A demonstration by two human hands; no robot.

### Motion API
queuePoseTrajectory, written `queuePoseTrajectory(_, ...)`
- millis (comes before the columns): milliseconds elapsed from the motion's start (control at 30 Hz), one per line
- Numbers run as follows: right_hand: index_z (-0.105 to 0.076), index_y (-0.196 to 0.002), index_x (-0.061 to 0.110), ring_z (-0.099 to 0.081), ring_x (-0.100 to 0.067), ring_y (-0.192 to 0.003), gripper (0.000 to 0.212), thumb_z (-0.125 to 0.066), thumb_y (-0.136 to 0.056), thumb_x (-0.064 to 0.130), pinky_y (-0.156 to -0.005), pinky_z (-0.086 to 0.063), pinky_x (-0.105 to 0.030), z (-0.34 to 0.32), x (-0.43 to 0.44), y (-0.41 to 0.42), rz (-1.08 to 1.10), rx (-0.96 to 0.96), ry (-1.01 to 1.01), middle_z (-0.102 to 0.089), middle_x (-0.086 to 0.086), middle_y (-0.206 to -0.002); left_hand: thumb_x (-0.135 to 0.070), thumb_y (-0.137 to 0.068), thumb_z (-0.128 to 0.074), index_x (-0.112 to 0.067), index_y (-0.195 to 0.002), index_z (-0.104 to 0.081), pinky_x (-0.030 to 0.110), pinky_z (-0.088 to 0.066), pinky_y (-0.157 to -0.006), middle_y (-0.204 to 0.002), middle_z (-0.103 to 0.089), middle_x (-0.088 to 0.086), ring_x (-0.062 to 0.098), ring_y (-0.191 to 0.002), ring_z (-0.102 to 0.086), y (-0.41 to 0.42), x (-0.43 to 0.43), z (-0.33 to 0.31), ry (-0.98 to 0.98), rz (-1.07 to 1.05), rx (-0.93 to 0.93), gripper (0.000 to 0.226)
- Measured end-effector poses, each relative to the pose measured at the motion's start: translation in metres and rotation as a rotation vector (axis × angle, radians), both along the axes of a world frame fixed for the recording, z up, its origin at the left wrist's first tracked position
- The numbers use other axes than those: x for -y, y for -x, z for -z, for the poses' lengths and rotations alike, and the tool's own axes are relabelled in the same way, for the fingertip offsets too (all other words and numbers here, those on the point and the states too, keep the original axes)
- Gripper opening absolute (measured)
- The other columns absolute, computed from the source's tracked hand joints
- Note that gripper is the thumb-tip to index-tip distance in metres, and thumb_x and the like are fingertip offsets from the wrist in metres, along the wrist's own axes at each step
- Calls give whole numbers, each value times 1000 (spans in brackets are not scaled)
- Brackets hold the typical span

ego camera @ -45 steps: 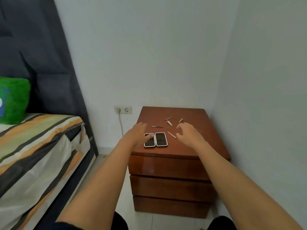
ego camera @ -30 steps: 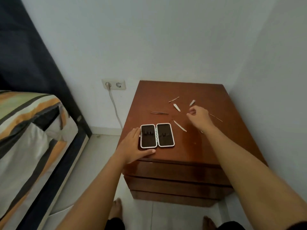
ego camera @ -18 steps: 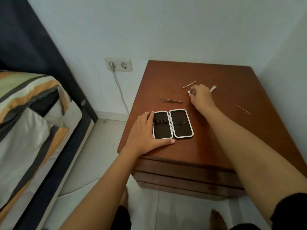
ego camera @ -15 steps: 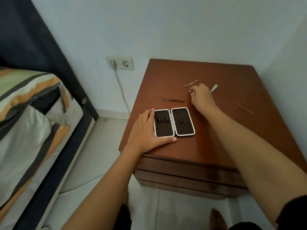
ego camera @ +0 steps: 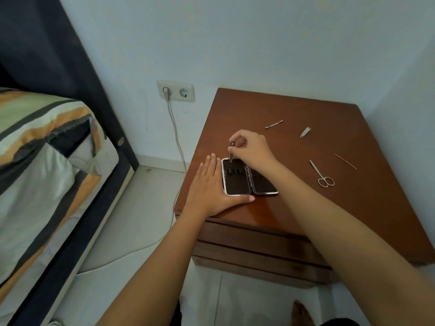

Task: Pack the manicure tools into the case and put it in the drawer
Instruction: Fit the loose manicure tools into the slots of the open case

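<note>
The manicure case [ego camera: 237, 178] lies open on the brown nightstand [ego camera: 341, 208], two dark halves with white rims. My left hand [ego camera: 208, 188] rests flat against its left side, thumb along the front edge. My right hand [ego camera: 253, 149] pinches a small metal tool [ego camera: 231, 152] upright over the far end of the left half. Loose on the top lie small scissors [ego camera: 321, 174], a thin stick [ego camera: 345, 161], a short flat tool [ego camera: 305, 132] and a slim pusher [ego camera: 273, 124]. The drawers [ego camera: 247, 242] below are shut.
A bed with striped bedding [ego camera: 47, 161] stands left, across a strip of floor. A wall socket [ego camera: 176, 91] with a plugged cable sits beside the nightstand. Walls close in behind and to the right. My bare foot [ego camera: 301, 314] shows below.
My right hand picked up a small tool at the back of the top and carried it left to the case. The scissors came into sight. My left hand stayed by the case.
</note>
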State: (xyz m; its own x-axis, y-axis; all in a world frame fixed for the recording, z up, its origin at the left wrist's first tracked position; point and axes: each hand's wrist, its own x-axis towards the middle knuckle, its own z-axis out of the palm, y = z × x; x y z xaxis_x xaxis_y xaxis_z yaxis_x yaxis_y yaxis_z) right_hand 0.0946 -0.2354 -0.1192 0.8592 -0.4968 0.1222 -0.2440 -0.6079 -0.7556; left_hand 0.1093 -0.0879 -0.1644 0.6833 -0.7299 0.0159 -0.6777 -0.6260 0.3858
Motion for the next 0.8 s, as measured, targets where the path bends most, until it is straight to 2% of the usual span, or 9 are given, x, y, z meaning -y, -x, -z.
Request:
queuePoseTrajectory(133,-65,-94,12,-51,-12,-72,15,-66,-79,12,-54,-36,1,9,-1,7,-59,-40,22,-59,-3,-76,-92,-56,-40,-12,-150,2,29,10,-113,-159,6,5,16,-146,9,0,0,1,1,0,0,130)
queuePoseTrajectory(267,-69,-91,13,-57,-12,-76,13,-69,-79,17,-58,-38,-6,11,1,12,-87,-116,17,-66,-5,-80,-91,-56,-40,-14,-151,1,30,8,-113,-160,3,5,16,-146,7,0,1,1,1,0,9,129)
queuePoseTrajectory(333,-73,-93,13,-60,-11,-78,15,-69,-80,20,-61,-40,-8,8,0,15,-174,-214,90,-68,-4,-84,-91,-56,-39,-14,-150,1,31,7,-114,-160,3,5,17,-146,6,-1,1,2,-8,0,12,128)
queuePoseTrajectory(400,-74,-93,14,-60,-11,-80,14,-67,-81,19,-69,-45,-17,5,4,19,-215,-208,160,-66,-3,-89,-92,-55,-39,-14,-150,1,31,6,-115,-160,2,6,16,-146,6,-1,1,3,-5,-1,15,129)
queuePoseTrajectory(467,-73,-91,12,-59,-15,-82,13,-65,-81,14,-79,-46,-25,1,17,23,-118,-71,152,-64,-7,-94,-93,-54,-39,-13,-150,0,30,6,-114,-160,2,6,16,-146,6,-2,2,3,1,2,11,131)
queuePoseTrajectory(567,-69,-98,10,-59,-22,-94,18,-58,-84,11,-87,-39,-24,1,58,29,154,37,143,-61,-13,-106,-93,-53,-39,-13,-151,-1,29,7,-114,-160,2,4,14,-146,6,-2,2,5,4,0,16,132)
queuePoseTrajectory(633,-63,-109,8,-55,-27,-104,24,-55,-87,12,-89,-36,-23,5,92,30,313,7,164,-55,-16,-117,-94,-51,-38,-14,-151,-2,29,7,-114,-160,2,3,14,-146,6,-4,2,6,11,-3,25,133)
queuePoseTrajectory(733,-53,-120,6,-45,-30,-121,33,-51,-90,18,-103,-38,-36,12,135,27,520,-49,151,-43,-17,-131,-95,-49,-37,-14,-151,-4,28,7,-114,-160,1,3,14,-146,6,-5,3,6,14,-2,30,134)
queuePoseTrajectory(800,-49,-123,5,-42,-34,-125,37,-51,-90,22,-105,-37,-41,16,154,24,589,-111,144,-39,-18,-135,-95,-48,-36,-14,-151,-4,27,8,-113,-160,1,2,13,-146,6,-5,3,6,16,-2,37,134)
